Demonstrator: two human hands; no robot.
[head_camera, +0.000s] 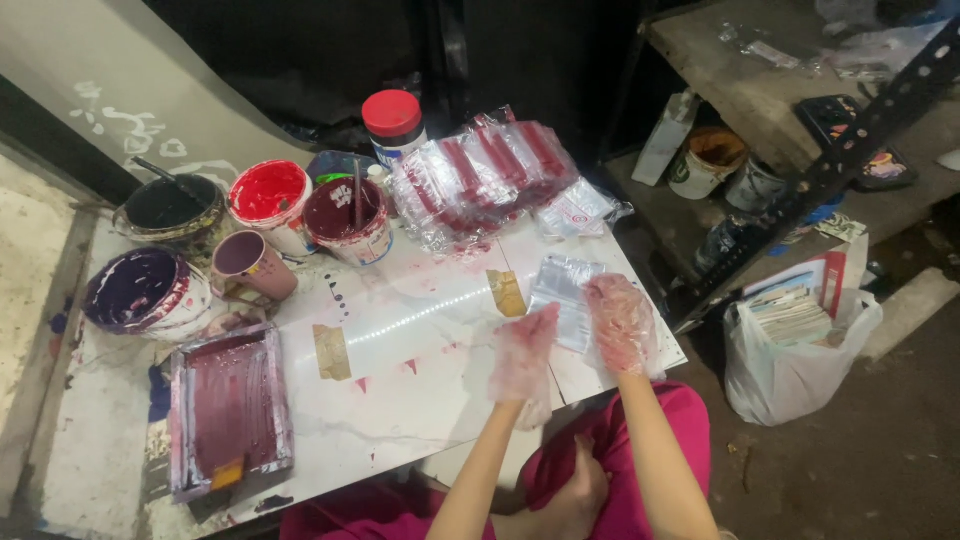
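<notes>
On white table, head view: seen from above, both hands in thin clear gloves smeared with pink.
Left hand (524, 362): held over the white table (440, 400) near its front edge, fingers bent loosely; whether touching the small clear bag (566, 298) or holding anything cannot be told.
Right hand (622, 322): resting on the right side of the small clear bag, fingers curled onto its plastic, seemingly pinching it.
Small clear bag: lying flat on the table's right part, just beside a strip of tan tape (507, 293).
Pile of bags (482, 180): heaped behind it at the back of the table, clear plastic with red strips.
Black bucket (171, 207): dark paint inside, a stick leaning in it.
Red bucket (271, 198): bright red paint.
Maroon bucket (347, 219): dark red paint, a stirrer standing in it.
Purple tub (144, 291): deep violet paint, at the table's left edge.
Mug (251, 264): coated in mauve paint, between tub and maroon bucket.
Printing frame (229, 408): flat on the front left, spread with maroon ink.
Jar (394, 125): red lid, behind the buckets.
White carrier bag (796, 340): on the floor to the right, stacked paper inside.
</notes>
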